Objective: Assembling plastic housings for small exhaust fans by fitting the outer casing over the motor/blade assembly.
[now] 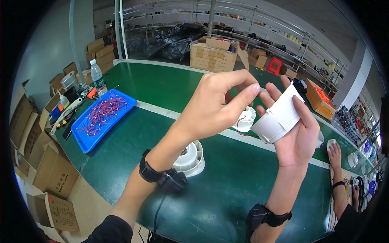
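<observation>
My right hand (302, 137) is wrapped round a white plastic cup-shaped housing (279, 115), tilted above the green table, its palm turned up. Close beside it, my left hand (216, 101) has thumb and forefinger pinched together near the housing's upper edge; what they hold, if anything, is too small to make out. Behind and between the hands sits a small white round part (245, 119) with a thin dark red wire curving toward the housing. A larger white round plastic part (190, 160) stands on the table, partly hidden by my left forearm.
On the left, a blue tray (85, 143) holds many red wires with white connectors; a water bottle (97, 75) and hand tools stand near it. A cardboard box (212, 56) is beyond the far edge. At right, a co-worker's hand (334, 154) touches a white part.
</observation>
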Available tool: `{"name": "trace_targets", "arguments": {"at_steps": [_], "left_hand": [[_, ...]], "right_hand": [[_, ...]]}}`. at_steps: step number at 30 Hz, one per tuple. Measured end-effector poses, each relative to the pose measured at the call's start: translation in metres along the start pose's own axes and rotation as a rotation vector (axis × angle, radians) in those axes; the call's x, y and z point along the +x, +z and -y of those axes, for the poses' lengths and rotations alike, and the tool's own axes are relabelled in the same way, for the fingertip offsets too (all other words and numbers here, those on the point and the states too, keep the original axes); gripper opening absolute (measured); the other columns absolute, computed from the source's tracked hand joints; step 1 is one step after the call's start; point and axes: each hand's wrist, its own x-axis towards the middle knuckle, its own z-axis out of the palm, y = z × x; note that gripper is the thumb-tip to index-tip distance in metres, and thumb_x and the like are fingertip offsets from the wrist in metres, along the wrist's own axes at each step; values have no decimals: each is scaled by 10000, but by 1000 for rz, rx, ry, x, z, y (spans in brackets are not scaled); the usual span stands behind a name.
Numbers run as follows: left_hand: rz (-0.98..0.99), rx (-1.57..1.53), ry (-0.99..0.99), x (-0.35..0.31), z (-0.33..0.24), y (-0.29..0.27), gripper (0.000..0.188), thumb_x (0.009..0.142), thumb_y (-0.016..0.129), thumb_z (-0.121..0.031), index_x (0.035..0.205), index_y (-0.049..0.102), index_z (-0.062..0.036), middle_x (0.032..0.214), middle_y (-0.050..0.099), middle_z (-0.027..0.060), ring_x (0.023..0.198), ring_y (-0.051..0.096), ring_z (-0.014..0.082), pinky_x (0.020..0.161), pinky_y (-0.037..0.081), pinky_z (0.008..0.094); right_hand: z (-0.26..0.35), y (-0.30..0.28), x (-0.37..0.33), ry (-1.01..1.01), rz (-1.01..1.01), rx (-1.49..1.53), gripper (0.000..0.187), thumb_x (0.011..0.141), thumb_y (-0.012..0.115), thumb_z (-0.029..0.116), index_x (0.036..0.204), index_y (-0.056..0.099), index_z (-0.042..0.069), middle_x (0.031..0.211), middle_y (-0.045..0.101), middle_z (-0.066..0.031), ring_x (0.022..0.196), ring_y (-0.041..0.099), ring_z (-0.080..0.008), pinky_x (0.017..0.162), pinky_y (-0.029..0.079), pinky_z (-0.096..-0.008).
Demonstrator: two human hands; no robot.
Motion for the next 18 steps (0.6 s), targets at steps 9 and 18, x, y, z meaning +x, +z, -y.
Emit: {"name": "trace_targets", "arguments": {"at_steps": [9, 18], "left_hand": [[-4, -67, -44, -1, -2, 4, 201, 950, 606, -167, 931, 652, 28, 844, 657, 55, 776, 622, 103, 652, 509, 240], [53, -192, -158, -1, -1, 2, 175, 929, 626, -156, 935, 661, 15, 824, 659, 36, 754, 613, 85, 618, 476, 232]], "right_hand": [[-1, 0, 2, -25, -39, 62, 539, 977, 418, 182, 1461, 267, -3, 1241, 554, -325, 1123, 602, -432, 917, 528, -526], [-3, -12, 5, 1, 44, 155, 502, 978, 431, 174, 1434, 324, -8, 1254, 559, -280, 1130, 598, -395, 951, 508, -517]]}}
